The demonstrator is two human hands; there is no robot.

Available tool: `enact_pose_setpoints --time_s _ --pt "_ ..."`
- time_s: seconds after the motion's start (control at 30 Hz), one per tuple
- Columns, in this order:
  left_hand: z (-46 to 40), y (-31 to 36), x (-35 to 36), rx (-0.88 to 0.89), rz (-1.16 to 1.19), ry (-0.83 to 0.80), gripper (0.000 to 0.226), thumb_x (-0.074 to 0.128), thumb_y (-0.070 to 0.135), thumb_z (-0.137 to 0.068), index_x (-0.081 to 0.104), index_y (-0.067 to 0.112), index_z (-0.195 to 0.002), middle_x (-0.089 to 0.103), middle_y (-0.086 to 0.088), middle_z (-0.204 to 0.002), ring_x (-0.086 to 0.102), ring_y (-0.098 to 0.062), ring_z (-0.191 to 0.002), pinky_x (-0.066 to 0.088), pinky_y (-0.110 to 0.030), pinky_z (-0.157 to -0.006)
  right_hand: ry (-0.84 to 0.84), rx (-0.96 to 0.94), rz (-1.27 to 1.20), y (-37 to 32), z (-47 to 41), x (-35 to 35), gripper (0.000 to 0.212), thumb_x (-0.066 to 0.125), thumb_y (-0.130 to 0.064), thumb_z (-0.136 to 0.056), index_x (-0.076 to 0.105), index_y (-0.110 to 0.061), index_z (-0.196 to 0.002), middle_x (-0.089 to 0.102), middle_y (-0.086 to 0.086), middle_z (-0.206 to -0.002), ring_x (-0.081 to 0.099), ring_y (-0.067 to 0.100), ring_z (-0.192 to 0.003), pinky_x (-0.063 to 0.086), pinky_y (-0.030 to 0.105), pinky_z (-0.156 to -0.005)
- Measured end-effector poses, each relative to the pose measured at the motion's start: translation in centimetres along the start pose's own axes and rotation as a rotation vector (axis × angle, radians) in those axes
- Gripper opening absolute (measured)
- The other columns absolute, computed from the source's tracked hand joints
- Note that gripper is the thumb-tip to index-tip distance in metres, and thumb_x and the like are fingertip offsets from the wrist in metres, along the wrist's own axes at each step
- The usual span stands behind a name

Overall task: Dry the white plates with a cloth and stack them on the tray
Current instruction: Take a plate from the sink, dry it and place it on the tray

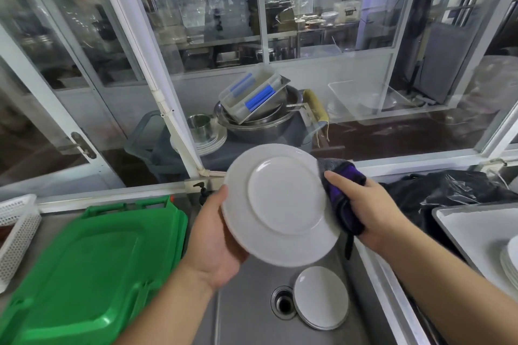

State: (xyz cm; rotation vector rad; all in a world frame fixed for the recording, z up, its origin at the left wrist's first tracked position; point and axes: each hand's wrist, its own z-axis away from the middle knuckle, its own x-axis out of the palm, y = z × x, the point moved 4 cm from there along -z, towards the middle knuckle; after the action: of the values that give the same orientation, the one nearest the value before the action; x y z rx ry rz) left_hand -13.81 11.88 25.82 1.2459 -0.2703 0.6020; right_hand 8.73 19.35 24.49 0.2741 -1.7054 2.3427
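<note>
White plate (280, 202) gripped by left hand (215, 244), wiped w/ cloth (343, 199) clutched in right hand (361, 204); dried stack (508, 263) on tray (459, 221) at 3 o'clock, small plates (321, 297) in sink (246, 311) at 6 left.

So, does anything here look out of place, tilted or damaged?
Behind the window, the clear plastic box with blue clips lies tilted on a pile of steel bowls, loosely stacked. The round white plate in the left hand shows no damage.
</note>
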Motion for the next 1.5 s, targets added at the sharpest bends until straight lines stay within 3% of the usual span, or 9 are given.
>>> enact_pose_setpoints --time_s 0.2,0.47,0.6,0.8,0.93,1.03,1.13,1.33,1.5 --pt "-0.3 0.8 -0.5 -0.054 -0.176 -0.048 0.049 0.057 0.045 -0.09 0.073 0.016 -0.126 0.072 -0.018 -0.128 0.068 -0.037 -0.119 0.047 -0.055 -0.109 -0.133 -0.131 0.14 -2.4 -0.1 0.9 0.023 0.081 -0.019 -0.089 0.076 -0.006 -0.107 0.073 0.03 -0.11 0.07 0.034 -0.086 0.057 0.048 -0.087" --pt "0.4 0.1 1.1 0.047 -0.119 -0.013 0.049 0.062 0.038 -0.087 0.069 0.014 -0.129 0.076 -0.014 -0.121 0.071 -0.032 -0.114 0.053 -0.05 -0.101 0.081 -0.087 -0.026 -1.6 0.4 1.1 0.024 0.084 -0.026 -0.087 0.074 -0.011 -0.104 0.078 0.019 -0.103 0.073 0.03 -0.086 0.06 0.053 -0.092" --pt "0.6 -0.7 2.5 0.123 -0.004 0.035 0.051 0.064 0.039 -0.084 0.067 0.019 -0.131 0.075 -0.006 -0.124 0.07 -0.027 -0.117 0.049 -0.055 -0.108 0.155 -0.049 -0.12 0.1 1.0 1.2 0.024 0.082 -0.03 -0.089 0.073 -0.013 -0.103 0.075 0.009 -0.088 0.069 0.023 -0.079 0.059 0.04 -0.077" --pt "0.9 -2.2 5.0 0.143 0.087 0.022 0.025 0.051 0.028 -0.105 0.065 0.025 -0.124 0.079 0.001 -0.115 0.076 -0.017 -0.104 0.064 -0.036 -0.077 0.148 0.101 -0.397 4.0 2.7 2.8 0.021 0.074 -0.03 -0.096 0.072 -0.013 -0.109 0.077 0.007 -0.086 0.074 0.021 -0.063 0.058 0.038 -0.046" --pt "1.2 -2.0 4.2 0.093 0.092 -0.097 0.037 0.055 0.028 -0.096 0.065 0.019 -0.131 0.074 -0.007 -0.127 0.069 -0.026 -0.121 0.057 -0.049 -0.099 0.169 0.063 -0.379 3.0 2.1 1.6 0.023 0.078 -0.023 -0.092 0.073 -0.007 -0.107 0.076 0.019 -0.112 0.07 0.033 -0.101 0.055 0.052 -0.101" --pt "0.4 -0.8 2.2 0.043 0.052 -0.127 0.049 0.051 0.038 -0.097 0.061 0.016 -0.139 0.068 -0.011 -0.137 0.063 -0.03 -0.128 0.051 -0.057 -0.106 0.145 0.045 -0.302 1.0 1.4 0.1 0.019 0.079 -0.018 -0.091 0.07 -0.006 -0.101 0.067 0.021 -0.107 0.06 0.032 -0.096 0.052 0.054 -0.099" --pt "0.5 0.1 1.4 -0.025 0.03 -0.188 0.045 0.053 0.03 -0.095 0.062 0.015 -0.137 0.068 -0.015 -0.135 0.069 -0.033 -0.115 0.064 -0.054 -0.082 0.102 0.019 -0.174 -0.9 0.8 -0.7 0.016 0.079 -0.019 -0.091 0.072 -0.006 -0.099 0.072 0.018 -0.098 0.067 0.03 -0.089 0.055 0.053 -0.099" --pt "0.9 0.2 1.7 0.005 0.116 -0.185 0.036 0.06 0.01 -0.085 0.071 0.009 -0.119 0.073 -0.019 -0.123 0.073 -0.034 -0.105 0.065 -0.045 -0.065 0.082 -0.009 -0.143 -1.8 1.1 0.1 0.019 0.079 -0.02 -0.091 0.073 -0.007 -0.104 0.075 0.012 -0.09 0.069 0.027 -0.081 0.058 0.046 -0.088" --pt "1.0 -1.4 2.6 0.106 0.229 -0.109 0.038 0.06 0.007 -0.086 0.068 0.01 -0.122 0.075 -0.014 -0.122 0.072 -0.032 -0.112 0.065 -0.045 -0.074 0.153 0.043 -0.26 0.9 1.8 1.6 0.028 0.079 -0.025 -0.092 0.07 -0.009 -0.114 0.074 0.008 -0.092 0.068 0.025 -0.086 0.058 0.046 -0.088"
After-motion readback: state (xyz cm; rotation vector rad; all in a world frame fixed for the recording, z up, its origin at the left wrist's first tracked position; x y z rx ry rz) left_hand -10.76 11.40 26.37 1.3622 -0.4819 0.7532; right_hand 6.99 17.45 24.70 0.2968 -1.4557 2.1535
